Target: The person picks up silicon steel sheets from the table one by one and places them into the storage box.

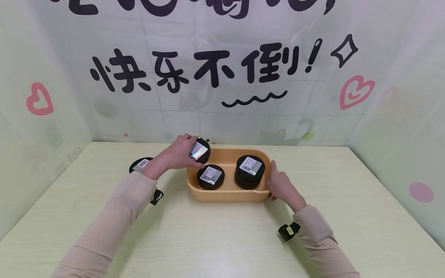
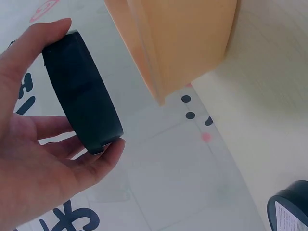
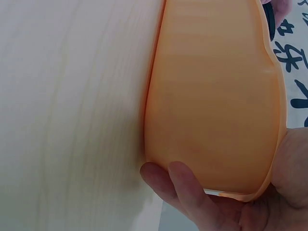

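My left hand point(image 1: 177, 152) pinches a flat round black container point(image 1: 204, 151) by its edge, over the left end of an orange plastic bin point(image 1: 231, 196). In the left wrist view, thumb and fingers span the held container point(image 2: 83, 94) beside the bin's wall point(image 2: 192, 43). My right hand point(image 1: 281, 183) grips the bin's right end, its fingers point(image 3: 185, 185) curled on the outer wall. Inside the bin, one labelled black container point(image 1: 211, 177) lies at the left. A stack of similar containers point(image 1: 249, 170) stands at the right.
Another labelled black container point(image 1: 139, 165) sits on the pale wooden table point(image 1: 222, 239), partly hidden behind the left forearm. A white printed cloth point(image 1: 222, 123) hangs right behind the table's back edge. Small black devices hang at the left wrist point(image 1: 157, 197) and right wrist point(image 1: 289, 231).
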Motion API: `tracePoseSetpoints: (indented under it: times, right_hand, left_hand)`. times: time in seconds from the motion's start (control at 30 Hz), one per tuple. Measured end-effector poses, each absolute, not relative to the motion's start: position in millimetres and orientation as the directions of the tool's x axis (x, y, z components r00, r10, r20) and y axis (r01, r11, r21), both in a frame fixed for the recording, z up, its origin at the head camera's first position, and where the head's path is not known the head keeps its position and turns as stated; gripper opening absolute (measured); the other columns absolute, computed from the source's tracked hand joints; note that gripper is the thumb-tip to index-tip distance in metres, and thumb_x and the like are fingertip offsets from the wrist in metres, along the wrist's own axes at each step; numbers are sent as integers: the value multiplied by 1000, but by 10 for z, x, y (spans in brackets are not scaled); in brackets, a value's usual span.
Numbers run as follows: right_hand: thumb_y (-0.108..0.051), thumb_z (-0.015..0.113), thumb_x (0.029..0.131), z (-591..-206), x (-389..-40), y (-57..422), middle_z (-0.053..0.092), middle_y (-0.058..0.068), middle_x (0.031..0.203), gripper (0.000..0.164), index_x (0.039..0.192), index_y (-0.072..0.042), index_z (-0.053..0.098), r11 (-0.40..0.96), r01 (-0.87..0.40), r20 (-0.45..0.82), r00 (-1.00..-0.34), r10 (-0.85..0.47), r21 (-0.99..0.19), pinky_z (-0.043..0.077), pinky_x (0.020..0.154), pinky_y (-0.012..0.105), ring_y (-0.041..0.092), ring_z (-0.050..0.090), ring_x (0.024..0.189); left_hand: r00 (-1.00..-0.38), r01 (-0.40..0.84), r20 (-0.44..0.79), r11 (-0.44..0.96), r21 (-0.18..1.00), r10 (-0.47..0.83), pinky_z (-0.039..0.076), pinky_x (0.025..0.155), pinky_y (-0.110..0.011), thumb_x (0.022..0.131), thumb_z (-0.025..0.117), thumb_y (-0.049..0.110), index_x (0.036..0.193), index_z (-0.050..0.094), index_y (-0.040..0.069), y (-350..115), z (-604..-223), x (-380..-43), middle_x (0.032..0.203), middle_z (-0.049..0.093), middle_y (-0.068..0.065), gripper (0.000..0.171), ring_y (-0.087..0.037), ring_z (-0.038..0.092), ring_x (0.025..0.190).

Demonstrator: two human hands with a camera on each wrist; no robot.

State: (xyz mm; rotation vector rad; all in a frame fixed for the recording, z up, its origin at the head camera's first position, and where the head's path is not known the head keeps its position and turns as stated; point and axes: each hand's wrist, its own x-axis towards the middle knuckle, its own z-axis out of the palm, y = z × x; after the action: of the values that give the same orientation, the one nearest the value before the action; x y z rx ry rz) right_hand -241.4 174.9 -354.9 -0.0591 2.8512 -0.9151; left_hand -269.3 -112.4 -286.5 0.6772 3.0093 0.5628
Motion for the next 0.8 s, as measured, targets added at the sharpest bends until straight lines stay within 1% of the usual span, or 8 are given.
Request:
tracePoseSetpoints:
  times: [0.23, 0.33, 0.43, 0.53, 0.67, 0.8]
  right_hand:
    - [-1, 34, 89, -3548, -2403, 1747, 54, 23, 67, 57, 137, 6, 3, 817, -1, -116, -990, -82, -577, 47, 41, 31, 18, 56, 41]
    - [-1, 34, 89, -3551, -2401, 1749, 54, 23, 68, 57, 137, 5, 4, 815, 2, -116, -990, -80, -579, 47, 41, 31, 18, 56, 41]
    - [-1, 34, 89, -3551, -2391, 1762, 54, 23, 68, 57, 137, 5, 3, 815, 0, -118, -989, -84, -579, 47, 41, 31, 18, 55, 41]
    - [-1, 34, 89, -3553, -2386, 1771, 54, 23, 68, 58, 137, 5, 3, 818, -3, -120, -989, -88, -576, 47, 41, 31, 18, 55, 41]
    - [-1, 34, 89, -3552, -2379, 1786, 54, 23, 69, 58, 137, 6, 2, 821, -7, -122, -988, -93, -571, 47, 42, 31, 17, 55, 41]
    - [-1, 34, 90, -3548, -2367, 1804, 54, 23, 70, 58, 137, 6, 2, 822, -15, -122, -987, -102, -570, 47, 42, 31, 17, 55, 41]
  left_hand:
    - [-887, 449, 69, 817, 363, 457, 40, 89, -43, 67, 76, 29, 131, 33, -9, -1050, -2906, -2686, 127, 39, -25, 85, -35, 39, 112]
    - [-872, 477, 78, 802, 360, 484, 39, 90, -43, 65, 77, 27, 130, 33, -10, -1022, -2931, -2668, 126, 39, -26, 87, -35, 39, 112]
    - [-861, 494, 77, 791, 362, 502, 36, 94, -44, 65, 77, 27, 130, 33, -11, -980, -2945, -2634, 126, 39, -27, 88, -37, 37, 116]
    - [-858, 494, 59, 787, 369, 510, 36, 95, -44, 65, 78, 28, 131, 32, -10, -937, -2955, -2605, 128, 38, -27, 89, -37, 37, 117]
    - [-860, 482, 31, 790, 378, 510, 41, 89, -41, 66, 77, 30, 134, 30, -7, -888, -2980, -2582, 128, 38, -24, 91, -32, 43, 110]
    - [-859, 483, 31, 789, 381, 511, 42, 86, -40, 66, 77, 29, 134, 31, -6, -851, -3006, -2561, 126, 40, -23, 89, -30, 45, 105]
